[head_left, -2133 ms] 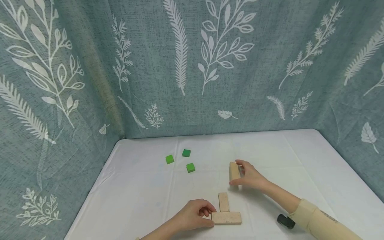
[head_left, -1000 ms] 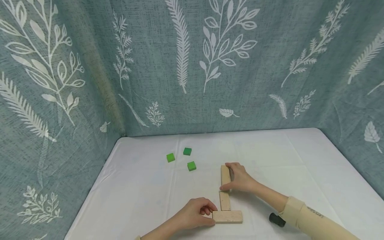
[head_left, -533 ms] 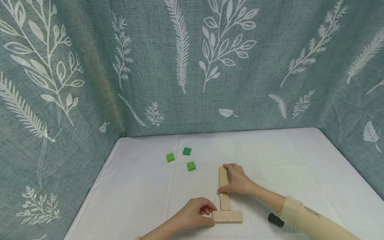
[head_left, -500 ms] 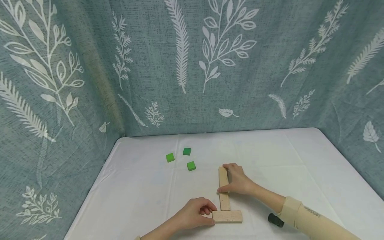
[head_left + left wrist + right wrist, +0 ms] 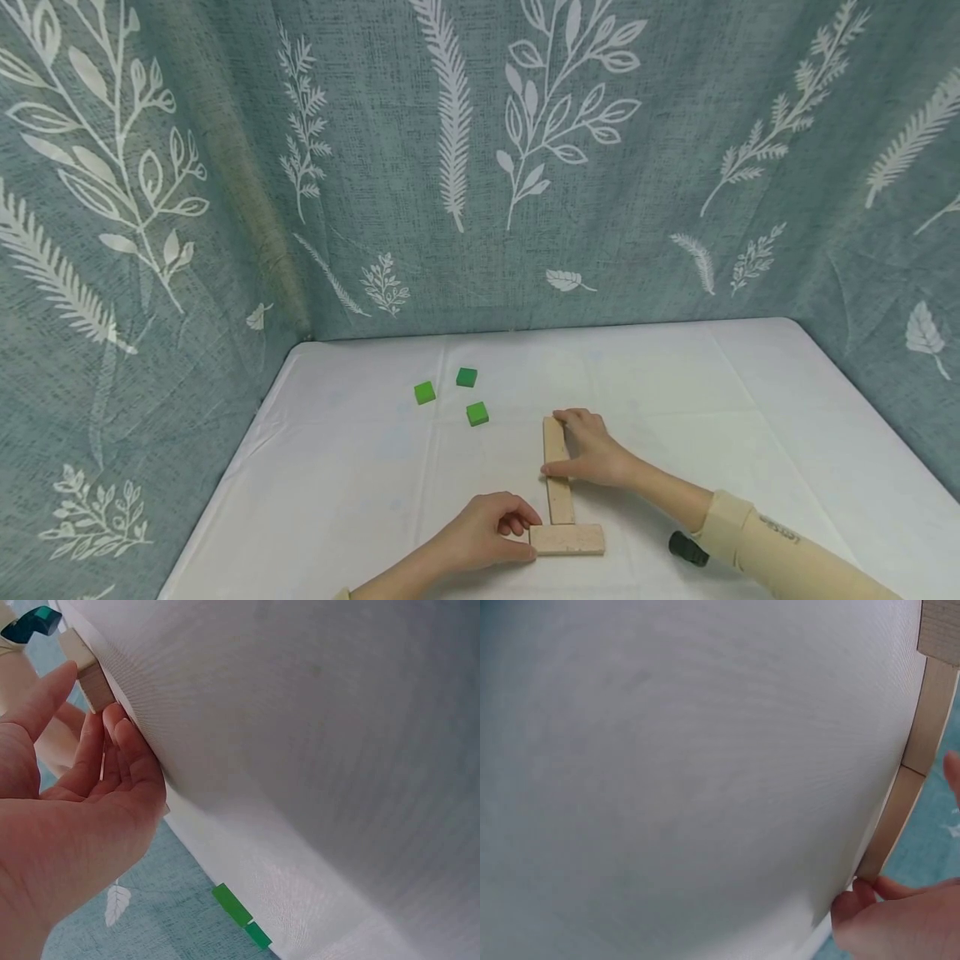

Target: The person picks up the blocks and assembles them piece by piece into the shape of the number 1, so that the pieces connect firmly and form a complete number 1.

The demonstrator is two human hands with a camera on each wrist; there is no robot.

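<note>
1. Head view: my left hand [image 5: 491,533] pinches the left end of the crosswise wooden block [image 5: 567,540], lying nearest me on the white tablecloth [image 5: 337,458]. The middle block [image 5: 560,502] runs away from its long side, and the far block [image 5: 554,442] continues that line under my right hand [image 5: 592,450]. I judge all three stiff, light and hardly slippery or fragile; the ends make handy holds, though a nudge could skew the line. Off to the left lie a dark green block [image 5: 467,377] and two bright green blocks [image 5: 425,392], out of the way. A black object [image 5: 687,548] sits beside my right sleeve [image 5: 750,529], and that forearm bars the right-hand side.
2. Left wrist view: my thumb and fingertips meet opposite sides of the crosswise wooden block, only at its end.
3. Right wrist view: a thin seam divides the far block from the middle block. My fingertips touch its outer end; with the hand cropped, I can't tell whether my thumb, near the seam, grips too.
</note>
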